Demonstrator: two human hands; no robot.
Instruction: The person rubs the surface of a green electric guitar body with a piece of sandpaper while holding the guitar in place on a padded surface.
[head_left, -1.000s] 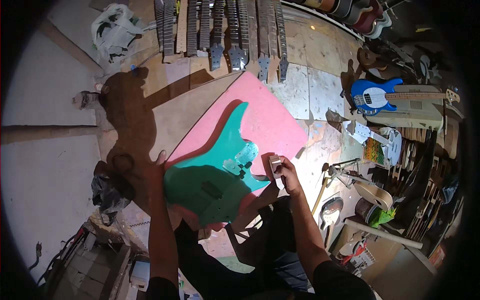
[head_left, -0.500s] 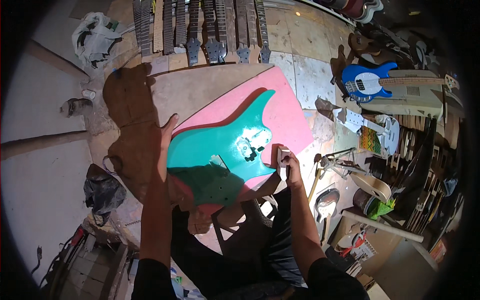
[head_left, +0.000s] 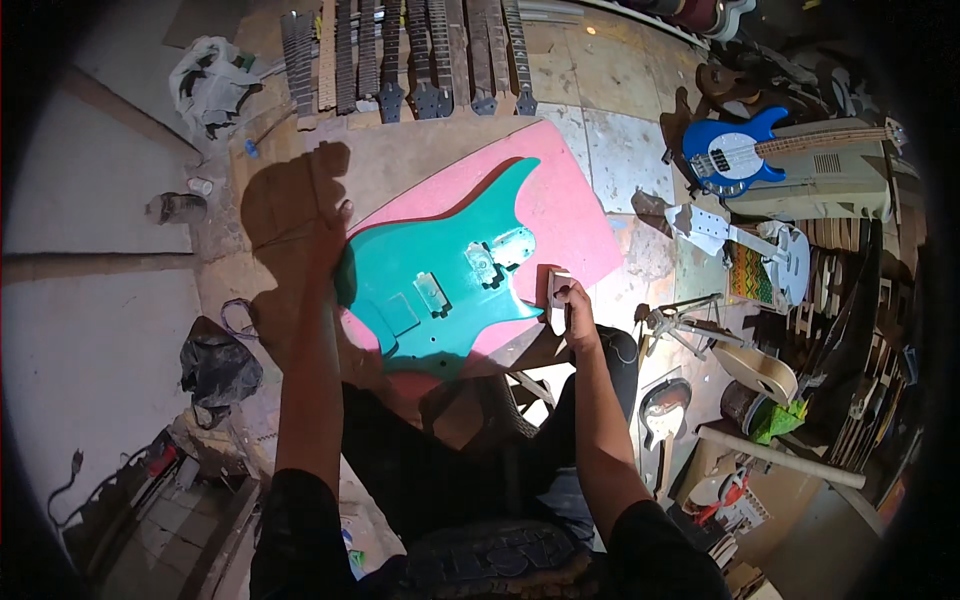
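A teal electric guitar body (head_left: 405, 262) with routed cavities lies flat on a pink sheet (head_left: 577, 215). At its left edge, my left hand (head_left: 330, 232) is closed against the rim; its thumb shows, while the other fingers are mostly lost in shadow. Just off the body's right side, beside the lower horn, my right hand (head_left: 577, 315) grips a small pale sanding block (head_left: 559, 288). A gap separates the block from the teal surface.
Several guitar necks (head_left: 415, 60) line the far side. On the right are a blue bass guitar (head_left: 735, 155), a white guitar (head_left: 780, 260) and a metal stand (head_left: 680, 318). A black plastic bag (head_left: 218, 368) sits at the left, with a white bag (head_left: 210, 85) beyond.
My view has shifted slightly, and the shadow and glare on the guitar body have moved, exposing more cavities. My left hand stays at the rim; my right hand still holds the sanding block.
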